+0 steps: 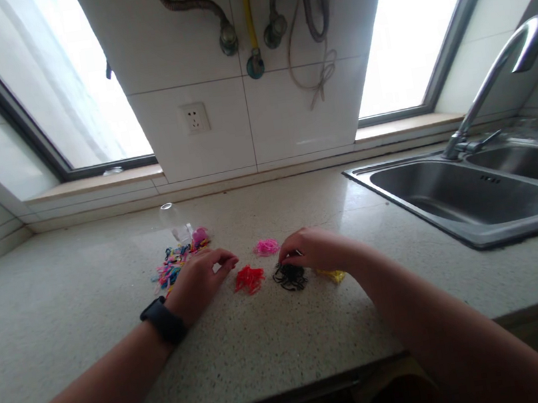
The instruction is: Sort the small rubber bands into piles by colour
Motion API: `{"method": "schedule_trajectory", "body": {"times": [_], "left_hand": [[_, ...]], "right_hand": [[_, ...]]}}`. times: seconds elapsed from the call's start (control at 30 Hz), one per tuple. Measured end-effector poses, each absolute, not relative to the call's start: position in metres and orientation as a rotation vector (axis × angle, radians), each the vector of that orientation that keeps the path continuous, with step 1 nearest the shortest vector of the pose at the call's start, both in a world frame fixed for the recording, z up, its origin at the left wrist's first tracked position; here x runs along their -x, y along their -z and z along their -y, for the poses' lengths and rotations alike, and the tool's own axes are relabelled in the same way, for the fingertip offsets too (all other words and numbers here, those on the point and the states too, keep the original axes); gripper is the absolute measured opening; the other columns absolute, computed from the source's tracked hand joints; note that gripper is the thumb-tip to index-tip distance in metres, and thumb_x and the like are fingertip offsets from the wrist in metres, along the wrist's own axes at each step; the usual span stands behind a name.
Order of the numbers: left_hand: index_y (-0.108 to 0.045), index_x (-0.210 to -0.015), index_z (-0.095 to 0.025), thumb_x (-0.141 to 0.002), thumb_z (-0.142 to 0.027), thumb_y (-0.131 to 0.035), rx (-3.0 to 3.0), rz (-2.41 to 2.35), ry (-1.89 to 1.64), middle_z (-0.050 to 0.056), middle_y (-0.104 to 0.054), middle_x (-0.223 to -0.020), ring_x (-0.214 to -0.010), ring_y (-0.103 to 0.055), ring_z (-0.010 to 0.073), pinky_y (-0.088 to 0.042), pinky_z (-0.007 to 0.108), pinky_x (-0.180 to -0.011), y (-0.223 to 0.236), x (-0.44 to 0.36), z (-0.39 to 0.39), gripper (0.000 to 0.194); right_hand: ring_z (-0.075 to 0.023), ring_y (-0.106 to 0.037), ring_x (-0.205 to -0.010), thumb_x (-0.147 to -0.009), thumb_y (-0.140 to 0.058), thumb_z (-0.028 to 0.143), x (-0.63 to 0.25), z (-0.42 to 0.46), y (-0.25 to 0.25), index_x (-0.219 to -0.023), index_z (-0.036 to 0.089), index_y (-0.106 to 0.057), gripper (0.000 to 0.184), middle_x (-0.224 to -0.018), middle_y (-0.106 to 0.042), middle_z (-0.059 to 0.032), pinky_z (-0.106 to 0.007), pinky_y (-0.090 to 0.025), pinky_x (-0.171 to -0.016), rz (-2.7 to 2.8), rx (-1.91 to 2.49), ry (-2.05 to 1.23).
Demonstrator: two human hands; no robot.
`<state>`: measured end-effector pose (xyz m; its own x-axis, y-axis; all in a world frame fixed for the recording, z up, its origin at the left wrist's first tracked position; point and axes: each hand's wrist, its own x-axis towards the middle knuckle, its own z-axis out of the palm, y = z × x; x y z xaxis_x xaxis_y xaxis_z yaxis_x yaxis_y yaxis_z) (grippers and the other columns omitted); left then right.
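My left hand (202, 275), with a dark watch on its wrist, is closed in a pinch just left of a red pile of small rubber bands (249, 279). Whatever its fingertips may hold is too small to make out. Behind that hand lies a mixed pile of coloured bands (170, 268), partly hidden. Thumb and fingers of my right hand (314, 248) are bent together at the upper edge of a black pile of bands (290, 278); anything between them is hidden. A pink pile (266, 247) sits between both hands. Under my right wrist, a yellow pile (331, 275) partly shows.
A clear plastic container (168, 215) stands behind the mixed pile, near a pinkish-purple clump (200, 236). To the right, a steel sink (477, 241) with a tall faucet (489, 84) is set into the speckled counter (271, 349). The tiled wall carries a socket (194, 118) and hoses.
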<state>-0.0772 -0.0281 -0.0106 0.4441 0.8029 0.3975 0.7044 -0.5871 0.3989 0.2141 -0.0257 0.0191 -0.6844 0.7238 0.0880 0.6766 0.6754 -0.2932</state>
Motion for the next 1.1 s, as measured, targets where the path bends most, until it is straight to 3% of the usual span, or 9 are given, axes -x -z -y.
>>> {"method": "schedule_trajectory", "body": {"times": [0.27, 0.47, 0.63, 0.73, 0.9, 1.1], "left_hand": [[-0.071, -0.094, -0.022, -0.096, -0.04, -0.053, -2.52, -1.315, -0.845, 0.005, -0.072, -0.088, -0.08, -0.064, 0.0194, -0.048, 0.033, -0.074, 0.011, 0.078, 0.027, 0.026], [-0.07, -0.092, -0.019, -0.1, -0.04, -0.043, -2.359, -1.28, -1.017, 0.007, -0.074, -0.09, -0.086, -0.065, 0.02, -0.049, 0.034, -0.079, 0.009, 0.082, 0.025, 0.035], [-0.068, -0.098, -0.016, -0.099, -0.05, -0.037, -1.821, -1.328, -1.392, 0.009, -0.073, -0.091, -0.075, -0.062, 0.0166, -0.048, 0.027, -0.062, 0.001, 0.092, 0.011, 0.046], [-0.068, -0.095, -0.014, -0.097, -0.05, -0.04, -1.736, -1.392, -1.475, 0.009, -0.073, -0.092, -0.069, -0.059, 0.0154, -0.046, 0.027, -0.06, -0.004, 0.106, -0.003, 0.046], [-0.07, -0.102, -0.018, -0.089, -0.043, -0.055, -2.084, -1.713, -1.289, 0.007, -0.073, -0.09, -0.079, -0.064, 0.02, -0.048, 0.031, -0.074, 0.002, 0.135, -0.023, 0.032], [-0.073, -0.094, -0.022, -0.089, -0.046, -0.055, -2.54, -1.727, -0.908, 0.008, -0.071, -0.098, -0.089, -0.066, 0.0232, -0.048, 0.034, -0.086, 0.007, 0.151, -0.031, 0.031]], "right_hand": [[-0.0169, -0.066, -0.085, -0.093, -0.056, 0.026, -0.222, 0.019, -0.016, -0.101, 0.023, -0.075, 0.021, -0.094, -0.075, -0.0053, -0.028, -0.044, -0.076, 2.486, 1.057, -0.307], [-0.0142, -0.058, -0.069, -0.09, -0.057, 0.029, -0.235, 0.006, -0.01, -0.096, 0.021, -0.075, 0.02, -0.079, -0.07, -0.0029, -0.027, -0.04, -0.067, 2.216, 1.174, -0.191], [-0.0128, -0.05, -0.058, -0.088, -0.056, 0.033, -0.253, -0.014, 0.0, -0.091, 0.017, -0.073, 0.024, -0.07, -0.066, -0.0029, -0.027, -0.038, -0.058, 1.946, 1.249, -0.163], [-0.0126, -0.047, -0.055, -0.087, -0.055, 0.036, -0.26, -0.021, 0.004, -0.091, 0.015, -0.072, 0.027, -0.068, -0.065, -0.0032, -0.027, -0.037, -0.056, 1.842, 1.281, -0.162], [-0.0131, -0.048, -0.055, -0.086, -0.055, 0.037, -0.26, -0.024, 0.007, -0.09, 0.015, -0.072, 0.028, -0.068, -0.065, -0.0041, -0.027, -0.038, -0.055, 1.812, 1.277, -0.157], [-0.0131, -0.048, -0.054, -0.086, -0.055, 0.037, -0.261, -0.025, 0.008, -0.091, 0.016, -0.072, 0.028, -0.069, -0.065, -0.0042, -0.027, -0.038, -0.054, 1.83, 1.278, -0.158]]}}
